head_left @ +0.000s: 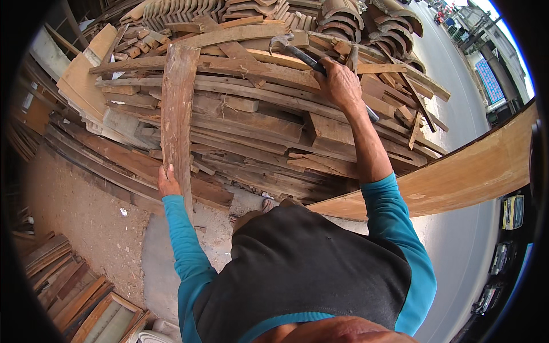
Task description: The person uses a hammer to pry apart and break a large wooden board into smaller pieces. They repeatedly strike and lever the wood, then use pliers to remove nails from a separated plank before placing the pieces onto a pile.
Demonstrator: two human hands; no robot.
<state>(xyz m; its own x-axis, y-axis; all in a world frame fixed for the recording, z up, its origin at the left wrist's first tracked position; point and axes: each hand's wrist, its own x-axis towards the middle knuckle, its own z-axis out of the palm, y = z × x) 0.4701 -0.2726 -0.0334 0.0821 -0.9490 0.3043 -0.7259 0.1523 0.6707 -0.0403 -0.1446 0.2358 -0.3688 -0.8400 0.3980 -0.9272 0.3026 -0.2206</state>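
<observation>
A long, worn brown wooden plank (178, 103) stands on end at the left, its upper part in front of the timber pile. Near its lower part, my left hand (168, 183) is closed on the edge, the thumb showing on the near face and the other fingers hidden. My right hand (342, 84) grips a claw hammer (302, 56) by its dark handle, raised over the pile. The metal hammer head points up and left, while the handle's end sticks out below my wrist. Hammer and plank are apart.
A large stack of old timber (251, 123) spreads ahead, with curved roof tiles (340, 20) behind it. At the right a broad wooden panel (446, 171) borders the road (457, 240), where vehicles stand. More boards and frames (74, 286) lie at lower left.
</observation>
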